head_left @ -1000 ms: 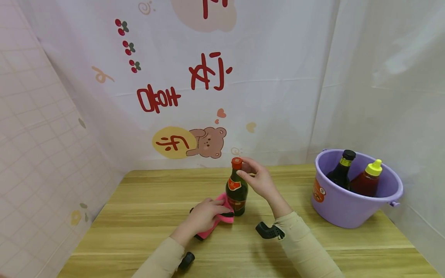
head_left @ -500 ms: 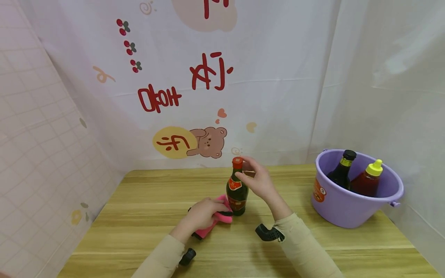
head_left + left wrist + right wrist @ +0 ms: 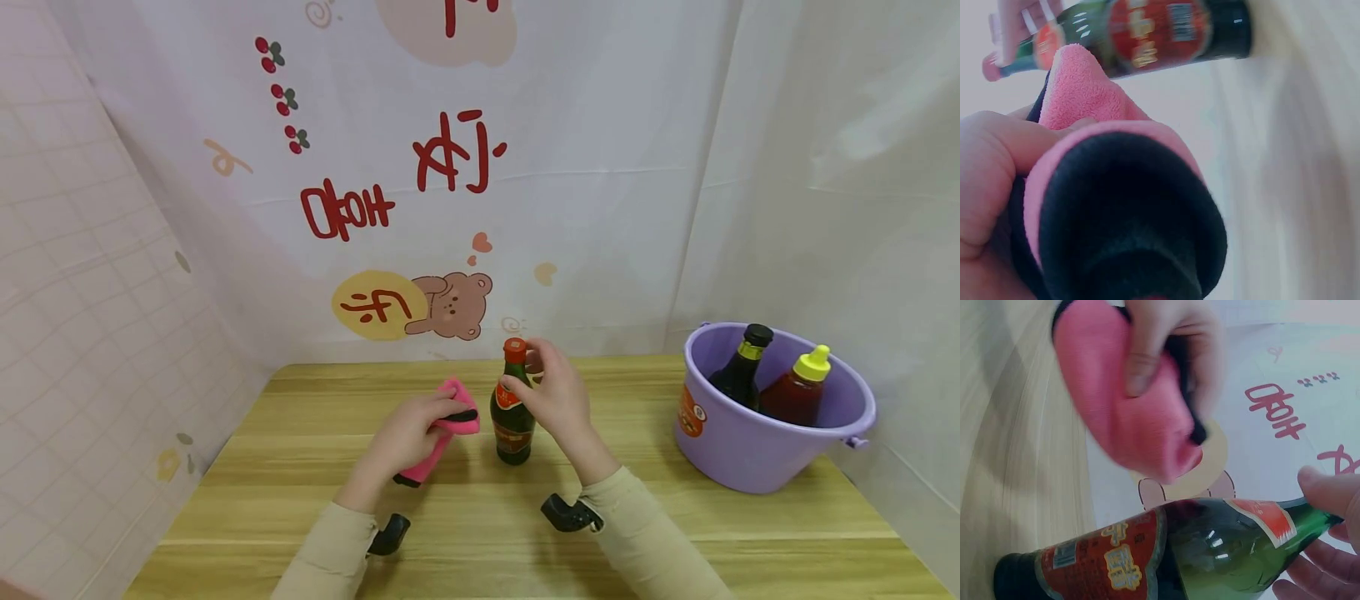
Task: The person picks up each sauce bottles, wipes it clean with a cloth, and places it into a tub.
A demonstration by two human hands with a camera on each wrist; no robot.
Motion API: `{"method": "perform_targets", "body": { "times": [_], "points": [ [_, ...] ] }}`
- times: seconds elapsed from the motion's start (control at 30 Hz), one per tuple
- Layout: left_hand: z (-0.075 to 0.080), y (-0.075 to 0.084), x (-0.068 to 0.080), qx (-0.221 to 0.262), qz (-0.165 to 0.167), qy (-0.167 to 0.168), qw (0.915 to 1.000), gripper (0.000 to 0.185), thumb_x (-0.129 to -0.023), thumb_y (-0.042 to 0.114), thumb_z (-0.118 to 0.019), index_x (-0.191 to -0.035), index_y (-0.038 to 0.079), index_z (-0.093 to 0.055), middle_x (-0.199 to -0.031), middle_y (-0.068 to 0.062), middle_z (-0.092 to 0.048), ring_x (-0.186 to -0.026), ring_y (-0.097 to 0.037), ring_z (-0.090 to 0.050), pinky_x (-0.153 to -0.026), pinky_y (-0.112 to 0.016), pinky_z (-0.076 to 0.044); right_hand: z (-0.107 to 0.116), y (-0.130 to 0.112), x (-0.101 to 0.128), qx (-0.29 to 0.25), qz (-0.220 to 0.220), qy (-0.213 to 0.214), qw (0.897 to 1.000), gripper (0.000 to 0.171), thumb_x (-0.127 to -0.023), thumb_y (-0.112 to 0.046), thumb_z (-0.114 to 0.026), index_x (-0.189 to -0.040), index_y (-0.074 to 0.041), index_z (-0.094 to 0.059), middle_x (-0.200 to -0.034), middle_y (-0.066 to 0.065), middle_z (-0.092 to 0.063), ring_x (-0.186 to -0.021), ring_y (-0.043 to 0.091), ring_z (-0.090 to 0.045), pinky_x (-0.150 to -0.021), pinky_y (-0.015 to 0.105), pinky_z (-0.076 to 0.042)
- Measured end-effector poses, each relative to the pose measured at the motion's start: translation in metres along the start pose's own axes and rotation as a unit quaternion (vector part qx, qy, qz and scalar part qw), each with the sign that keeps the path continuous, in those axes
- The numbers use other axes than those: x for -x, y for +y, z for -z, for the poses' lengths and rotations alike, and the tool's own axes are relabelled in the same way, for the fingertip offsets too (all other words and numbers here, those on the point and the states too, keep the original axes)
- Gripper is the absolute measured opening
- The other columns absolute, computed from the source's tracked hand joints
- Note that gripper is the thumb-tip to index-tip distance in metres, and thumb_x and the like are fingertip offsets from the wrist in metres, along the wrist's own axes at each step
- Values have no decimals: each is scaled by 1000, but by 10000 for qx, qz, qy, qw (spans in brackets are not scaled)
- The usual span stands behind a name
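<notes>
A green glass bottle [image 3: 513, 429] with a red cap and red labels stands upright on the wooden table. My right hand [image 3: 558, 392] holds it by the neck, thumb on the near side and fingers behind. In the right wrist view the bottle [image 3: 1210, 550] shows dark liquid and a red label low down. My left hand [image 3: 405, 433] grips a folded pink cloth [image 3: 427, 461] with black edging, just left of the bottle and apart from it. The cloth [image 3: 1085, 87] hangs in folds between thumb and fingers, hiding some fingertips.
A purple bucket [image 3: 738, 454] stands at the table's right side. Inside are a dark bottle [image 3: 737, 377] with a black cap and a red squeeze bottle [image 3: 797, 396] with a yellow top. A printed white curtain [image 3: 600, 250] hangs behind the table [image 3: 300, 450].
My left hand has drawn the pink cloth off the bottle's lower side, moving left and upward. The right hand stays at the neck, and the bottle keeps its place.
</notes>
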State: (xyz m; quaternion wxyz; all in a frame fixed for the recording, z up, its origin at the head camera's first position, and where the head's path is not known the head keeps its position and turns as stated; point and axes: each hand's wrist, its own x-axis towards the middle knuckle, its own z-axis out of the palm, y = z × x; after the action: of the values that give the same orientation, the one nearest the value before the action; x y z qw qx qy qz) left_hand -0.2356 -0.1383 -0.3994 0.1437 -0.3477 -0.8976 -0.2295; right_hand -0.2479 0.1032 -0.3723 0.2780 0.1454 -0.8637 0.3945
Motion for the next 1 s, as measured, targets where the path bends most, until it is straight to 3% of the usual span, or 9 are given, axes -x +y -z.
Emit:
{"method": "perform_targets", "body": {
  "times": [0.3,0.43,0.63,0.8,1.0],
  "points": [
    [21,7,-9,102,-99,515,9986,46,-82,-7,-73,-120,20,-72,-125,-3,-67,-104,-30,-62,-88,-47,-52,-1,2,-2,-87,194,73,9997,42,-82,-18,-83,-116,-8,-60,-91,5,-65,-83,19,-65,-67,34,-58],
    [26,11,-14,231,-256,723,9968,44,-83,-6,-72,-120,19,-73,-135,-10,-61,-113,-34,-60,-90,-48,-52,2,8,-5,-512,347,-203,9979,46,-83,-13,-81,-123,-7,-59,-94,7,-66,-86,22,-66,-71,36,-59],
    [35,20,-23,440,-264,845,9951,47,-85,-7,-71,-123,21,-72,-142,-7,-55,-123,-33,-55,-94,-48,-50,9,17,-12,-1098,483,-743,9900,51,-85,-6,-78,-130,-6,-56,-102,11,-70,-92,27,-68,-79,44,-57],
    [35,28,-31,485,-457,938,9934,46,-85,-4,-72,-123,22,-72,-143,-7,-54,-121,-31,-55,-92,-45,-51,12,24,-16,-1379,656,-1033,9829,50,-86,-4,-76,-132,-7,-56,-104,13,-70,-91,27,-69,-82,48,-56],
    [25,35,-38,550,-630,1067,9908,46,-85,-4,-73,-123,22,-72,-143,-6,-54,-117,-29,-57,-88,-43,-51,12,29,-18,-1534,646,-1205,9787,49,-87,-3,-74,-133,-8,-57,-107,14,-70,-94,29,-68,-81,50,-55]
  ]
}}
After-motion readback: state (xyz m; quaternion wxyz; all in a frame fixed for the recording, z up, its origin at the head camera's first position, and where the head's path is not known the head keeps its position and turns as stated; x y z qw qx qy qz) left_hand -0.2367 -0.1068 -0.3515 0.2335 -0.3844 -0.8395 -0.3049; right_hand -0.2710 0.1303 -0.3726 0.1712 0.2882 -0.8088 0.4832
